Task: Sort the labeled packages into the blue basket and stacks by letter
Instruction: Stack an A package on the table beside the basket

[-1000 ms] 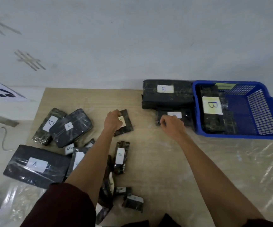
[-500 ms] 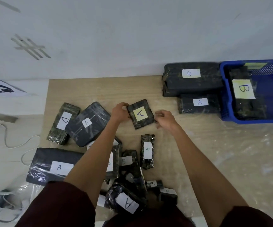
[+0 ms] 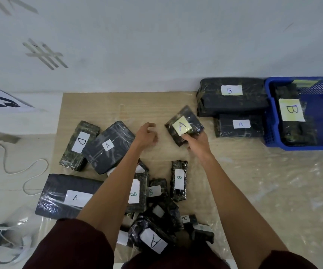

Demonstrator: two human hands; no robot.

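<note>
- Right hand (image 3: 197,141) has the yellow-tag A (image 3: 183,125) pinched at its near corner, thumb on top and fingers curled underneath. It's mid-board (image 3: 118,105); can't tell if it's lifted or resting on the wood.
- Left hand (image 3: 147,134) is just left of that pack, not touching it. The fingers are loosely curled with nothing in them.
- The bit that matters: the pack sticks out away from the fingers, toward the wall. It's turned diamond-wise, so one corner points at the B stack (image 3: 232,96).
- The flat A (image 3: 240,125) lies just to its right, long axis left to right. It sits in front of the B stack and right up against the basket (image 3: 302,146).
- The right hand is clearly the nearer one, so my guess is a short carry right. It'd need a small twist to square the pack on top of the flat A.
- Count, going by tags I can read: six A's, namely the held one, the flat one, two at the left, and two in the near pile (image 3: 156,210).
- Six B's: stack top, one in the basket (image 3: 292,110), four in the pile. One of those is sideways, so I'm less sure.
- One D (image 3: 79,145), one basket. A few pile tags are hidden or unreadable.
</note>
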